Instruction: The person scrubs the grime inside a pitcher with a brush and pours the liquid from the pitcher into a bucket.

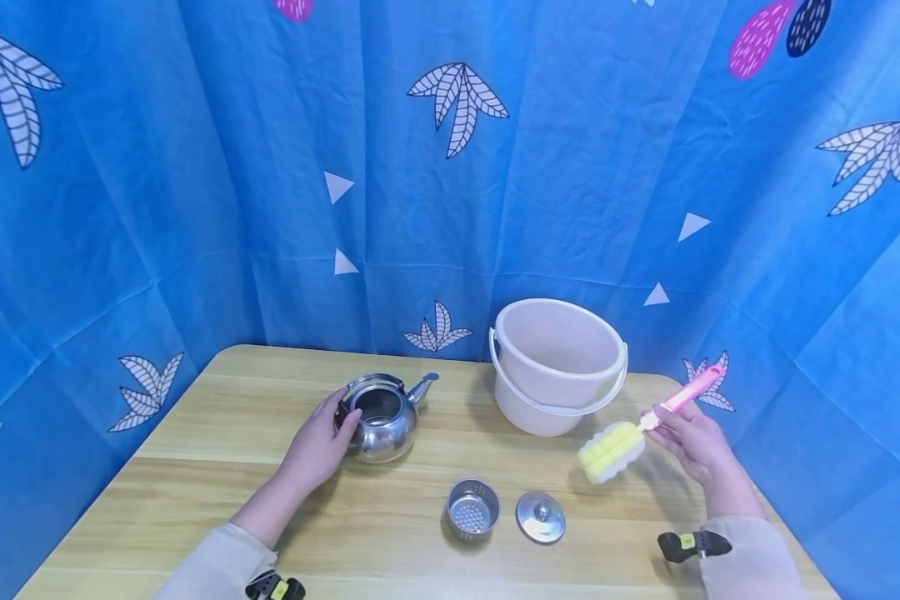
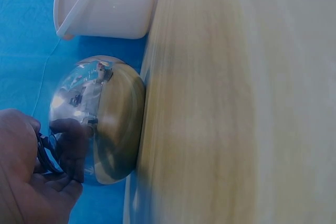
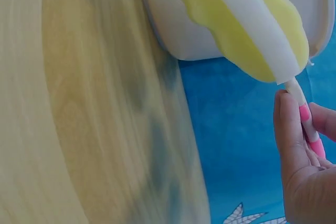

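Observation:
My left hand (image 1: 322,437) grips the left side of a shiny steel teapot (image 1: 384,433), its thumb near the open mouth. The left wrist view shows the fingers around the teapot's dark handle (image 2: 46,153), against the round body. My right hand (image 1: 690,442) pinches a sponge bottle brush (image 1: 611,451) by its pink handle, the yellow and white sponge head pointing left and down above the table. In the right wrist view, thumb and fingers close on the brush's neck (image 3: 296,92). A perforated steel strainer cup (image 1: 473,509) and a knobbed steel lid (image 1: 541,517) lie between the hands.
A white bucket (image 1: 543,404) with its handle hanging down in front stands at the back right of the wooden table (image 1: 270,392). Blue patterned curtain (image 1: 435,208) hangs behind the table and along both sides.

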The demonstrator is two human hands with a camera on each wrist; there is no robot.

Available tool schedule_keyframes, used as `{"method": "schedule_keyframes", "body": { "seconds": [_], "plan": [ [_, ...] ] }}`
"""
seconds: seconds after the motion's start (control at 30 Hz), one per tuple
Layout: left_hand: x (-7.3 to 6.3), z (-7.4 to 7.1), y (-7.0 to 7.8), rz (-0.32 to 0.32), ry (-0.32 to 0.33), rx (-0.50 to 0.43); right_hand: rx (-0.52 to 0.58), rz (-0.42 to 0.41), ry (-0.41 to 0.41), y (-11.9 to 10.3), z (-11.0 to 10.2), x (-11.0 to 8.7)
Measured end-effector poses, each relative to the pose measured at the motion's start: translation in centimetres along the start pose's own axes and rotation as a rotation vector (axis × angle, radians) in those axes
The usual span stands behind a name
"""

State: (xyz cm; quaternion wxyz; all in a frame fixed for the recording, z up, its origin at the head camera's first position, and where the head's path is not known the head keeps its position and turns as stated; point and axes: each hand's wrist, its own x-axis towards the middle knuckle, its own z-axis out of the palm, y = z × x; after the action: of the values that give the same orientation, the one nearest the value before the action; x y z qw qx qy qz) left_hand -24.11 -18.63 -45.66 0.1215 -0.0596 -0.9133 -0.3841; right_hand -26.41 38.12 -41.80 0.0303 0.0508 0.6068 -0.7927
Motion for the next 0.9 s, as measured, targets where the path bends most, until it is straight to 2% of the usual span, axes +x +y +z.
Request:
{"method": "schedule_keyframes", "body": {
  "seconds": [0.33, 0.53, 0.9],
  "plan": [
    [-0.1, 0.0, -0.1, 0.002, 0.003, 0.003, 0.097, 0.095, -0.076, 1.3, -0.8, 0.7],
    [0.0, 0.1, -0.2, 0.005, -0.003, -0.005, 0.178, 0.168, -0.054, 1.7, -1.0, 0.9],
    [0.2, 0.2, -0.4, 0.017, 0.010, -0.004, 0.247, 0.223, -0.040, 2.9, -1.5, 1.7]
  ]
}}
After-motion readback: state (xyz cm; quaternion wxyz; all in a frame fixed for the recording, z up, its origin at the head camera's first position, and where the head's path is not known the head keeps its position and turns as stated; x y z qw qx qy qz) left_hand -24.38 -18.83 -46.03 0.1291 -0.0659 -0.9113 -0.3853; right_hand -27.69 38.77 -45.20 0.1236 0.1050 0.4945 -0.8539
